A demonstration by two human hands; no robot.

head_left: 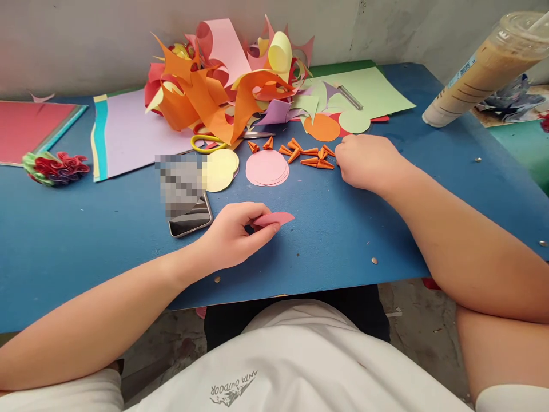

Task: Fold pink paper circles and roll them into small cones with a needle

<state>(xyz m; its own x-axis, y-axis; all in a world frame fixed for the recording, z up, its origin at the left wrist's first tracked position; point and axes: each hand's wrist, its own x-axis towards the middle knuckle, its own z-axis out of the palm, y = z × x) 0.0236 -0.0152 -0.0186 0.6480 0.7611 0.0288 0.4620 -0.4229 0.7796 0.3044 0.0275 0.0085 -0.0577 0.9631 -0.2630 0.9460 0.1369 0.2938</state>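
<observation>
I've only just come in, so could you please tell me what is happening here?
A person's left hand holds a folded pink paper piece. The right hand is beside small orange folded pieces; whether it grips anything is hidden. A stack of pink circles and some yellow circles lie nearby, with paper scraps heaped behind.

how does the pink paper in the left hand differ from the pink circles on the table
The pink paper is pinched in the left hand; the pink circles lie on the table. The pink paper looks bent and deeper pink, while the pink circles look flat and paler. Both are pink.
</observation>
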